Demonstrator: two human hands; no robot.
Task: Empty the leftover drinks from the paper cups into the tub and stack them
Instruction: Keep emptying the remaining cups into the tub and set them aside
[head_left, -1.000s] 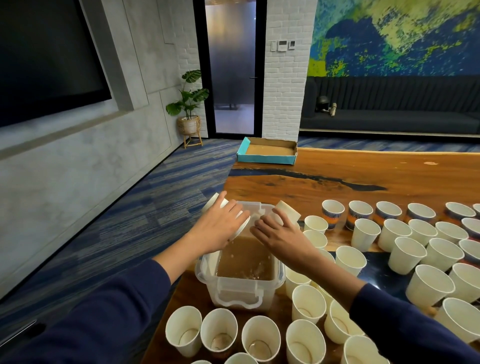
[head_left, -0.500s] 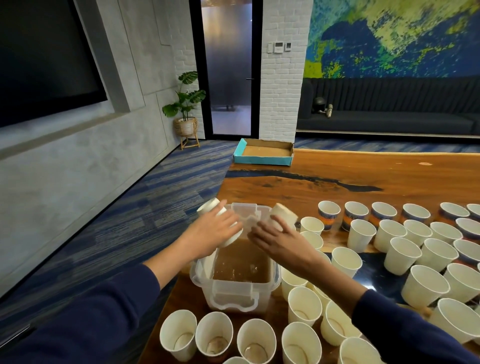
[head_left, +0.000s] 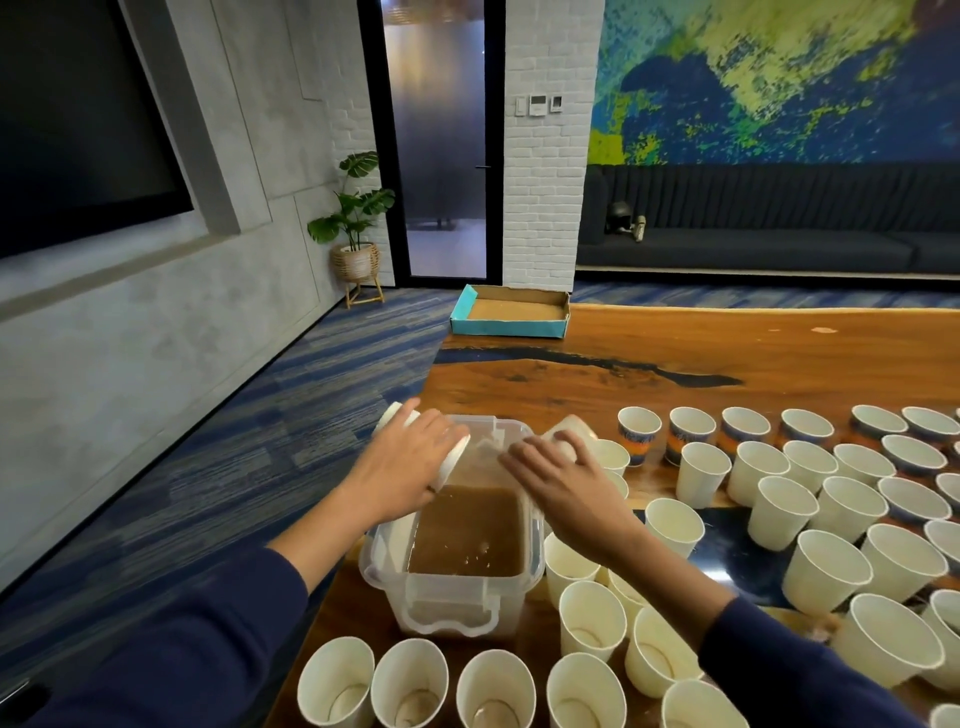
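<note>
A clear plastic tub (head_left: 447, 603) with brown liquid stands near the table's left edge. My left hand (head_left: 400, 470) grips a white paper cup (head_left: 395, 415), tipped on its side with its mouth over the tub's left rim. My right hand (head_left: 561, 486) grips a second white paper cup (head_left: 569, 428), also tilted toward the tub from the right. Several upright paper cups (head_left: 592, 618) stand around the tub, some with brown dregs at the bottom.
More white cups (head_left: 826, 571) crowd the wooden table (head_left: 675, 353) at right, some with orange and blue print (head_left: 639, 428). A shallow teal cardboard box (head_left: 511, 312) sits at the table's far corner. The table's left edge drops to blue carpet.
Both hands stay over the tub with their tilted cups. The liquid in the tub ripples less. The view has shifted slightly.
</note>
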